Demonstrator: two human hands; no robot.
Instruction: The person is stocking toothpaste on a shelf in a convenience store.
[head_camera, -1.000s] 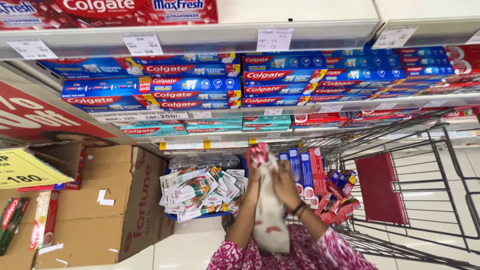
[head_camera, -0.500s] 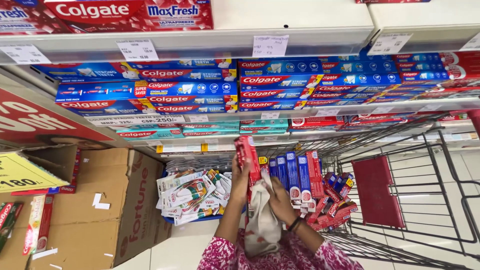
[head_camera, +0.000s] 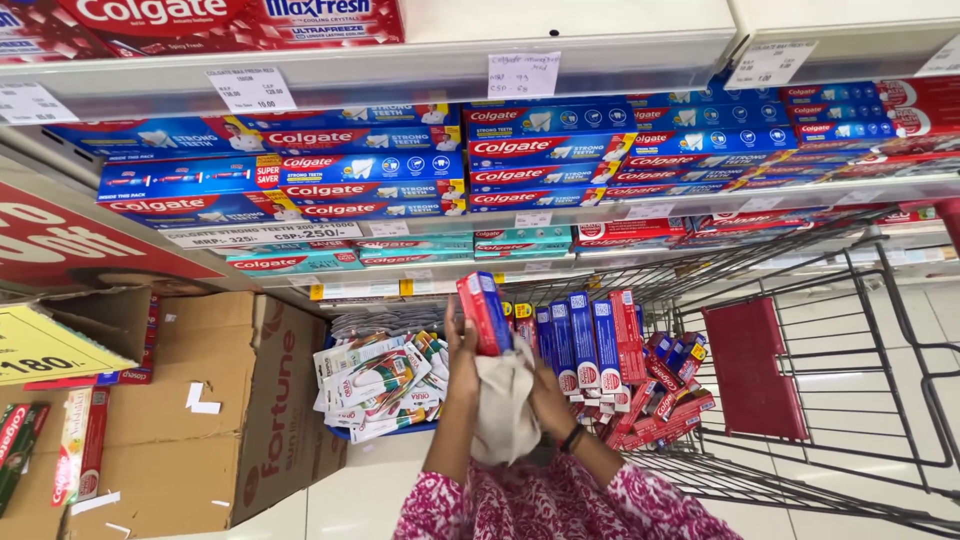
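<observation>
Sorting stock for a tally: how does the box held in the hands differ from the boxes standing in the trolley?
The held toothpaste box is alone, raised and tilted, with the left hand on it and the right hand below holding a beige cloth. The trolley boxes stand upright in a row, untouched, inside the wire trolley. Both are long red-and-blue cartons.

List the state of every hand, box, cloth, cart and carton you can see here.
Left hand: raised, gripping the box.
Red and blue toothpaste box: held upright.
Right hand: raised, holding the cloth.
Beige cloth: crumpled, hanging between the hands.
Metal wire shopping cart: loaded with toothpaste boxes.
Brown cardboard carton: open, on the floor.
</observation>
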